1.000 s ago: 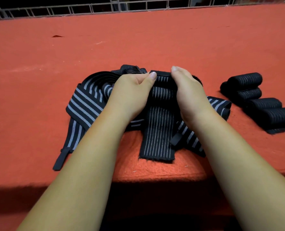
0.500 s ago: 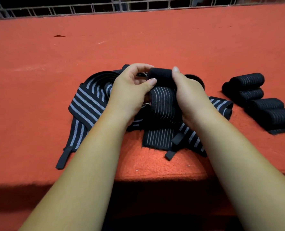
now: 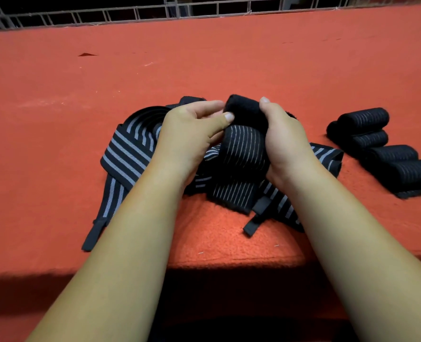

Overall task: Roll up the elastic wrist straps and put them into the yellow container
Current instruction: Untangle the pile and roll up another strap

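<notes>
**Desk:** Start at the left. What is on your screen?

**Operator:** I see a red felt counter (image 3: 204,70) with a wire grid (image 3: 135,14) along its far edge. On the left lies a wide-striped strap (image 3: 128,151), black with grey bands. It bends in an arc, and its plain black tab points towards the near edge.

**Desk:** And the left hand?

**Operator:** The left hand (image 3: 189,137) sits just right of that arc. Its fingers (image 3: 209,106) and thumb are curled and pinch the left end of the thin-striped strap (image 3: 244,146).

**Desk:** Where is that strap?

**Operator:** It is between the two hands, over the heap in the middle of the counter. Most of it is wound into a fat roll with a dark fuzzy patch on top. Its loose tail hangs down towards me and lies flat on the heap near the counter's front edge.

**Desk:** The right hand?

**Operator:** The right hand (image 3: 286,141) grips the right end of the roll. I see one fingertip on top, and the other fingers are tucked behind the roll where I cannot see them.

**Desk:** Further right?

**Operator:** More wide-striped webbing (image 3: 327,156) shows from under the right wrist. I cannot tell whether it belongs to the same strap. Well apart from it, near the right edge, the rolled straps (image 3: 387,154) lie on their sides, touching one another. I count at least four.
</notes>
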A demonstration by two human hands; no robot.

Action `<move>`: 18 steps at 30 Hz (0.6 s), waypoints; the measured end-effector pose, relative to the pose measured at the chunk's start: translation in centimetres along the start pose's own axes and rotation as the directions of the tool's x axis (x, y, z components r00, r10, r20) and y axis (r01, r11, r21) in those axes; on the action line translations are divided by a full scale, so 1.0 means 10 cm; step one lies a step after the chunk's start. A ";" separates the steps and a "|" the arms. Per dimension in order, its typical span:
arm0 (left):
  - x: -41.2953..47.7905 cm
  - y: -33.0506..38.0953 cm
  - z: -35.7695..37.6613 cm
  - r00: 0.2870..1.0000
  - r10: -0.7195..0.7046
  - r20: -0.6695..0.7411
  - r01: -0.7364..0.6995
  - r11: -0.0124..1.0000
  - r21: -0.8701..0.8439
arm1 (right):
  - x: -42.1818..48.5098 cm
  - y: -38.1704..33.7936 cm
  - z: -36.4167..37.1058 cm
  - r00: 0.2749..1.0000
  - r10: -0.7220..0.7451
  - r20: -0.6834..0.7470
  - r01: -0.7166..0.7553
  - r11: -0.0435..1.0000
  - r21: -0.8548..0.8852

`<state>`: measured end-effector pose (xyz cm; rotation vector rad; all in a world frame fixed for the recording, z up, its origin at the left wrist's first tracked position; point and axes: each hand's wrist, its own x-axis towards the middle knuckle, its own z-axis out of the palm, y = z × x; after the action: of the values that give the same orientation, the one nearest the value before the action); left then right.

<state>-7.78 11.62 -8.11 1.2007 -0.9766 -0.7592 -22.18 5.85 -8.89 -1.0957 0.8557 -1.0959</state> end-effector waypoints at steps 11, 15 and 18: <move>-0.04 0.12 0.03 0.994 -0.105 -0.003 0.104 0.987 0.125 | -0.06 -0.04 0.06 0.985 -0.173 -0.004 0.169 0.963 -0.209; -0.05 0.13 0.03 0.996 -0.087 -0.020 0.087 0.996 0.029 | -0.04 -0.01 0.05 0.991 -0.134 0.021 0.135 0.954 -0.266; -0.03 0.10 0.02 0.997 -0.046 -0.060 0.048 0.999 0.021 | -0.03 0.03 0.06 0.997 -0.082 0.011 0.080 0.925 -0.372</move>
<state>-8.08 12.01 -7.16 1.2630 -0.9133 -0.7474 -21.58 6.29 -9.01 -1.4553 1.0586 -1.0276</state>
